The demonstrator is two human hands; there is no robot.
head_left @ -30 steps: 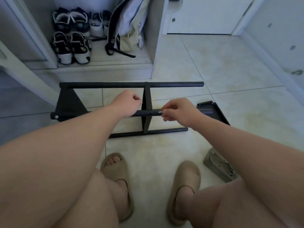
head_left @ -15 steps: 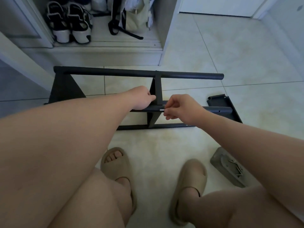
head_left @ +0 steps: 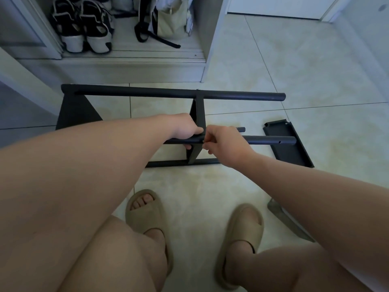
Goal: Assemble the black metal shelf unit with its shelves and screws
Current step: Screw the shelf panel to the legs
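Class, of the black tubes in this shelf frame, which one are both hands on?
The middle tube, with a small hole near its right end. The left hand grips it; the right hand pinches at it. The top tube and bottom tube are untouched.

Pale glossy floor tiles (head_left: 273,66) with thin grout lines spread beyond the right hand (head_left: 223,142). Past the left hand (head_left: 185,128) stands an open white cabinet (head_left: 126,70) holding black-and-white sandals (head_left: 84,28) and a cream bag (head_left: 170,24). A white door (head_left: 273,6) lies farther right. The light is soft and dim.
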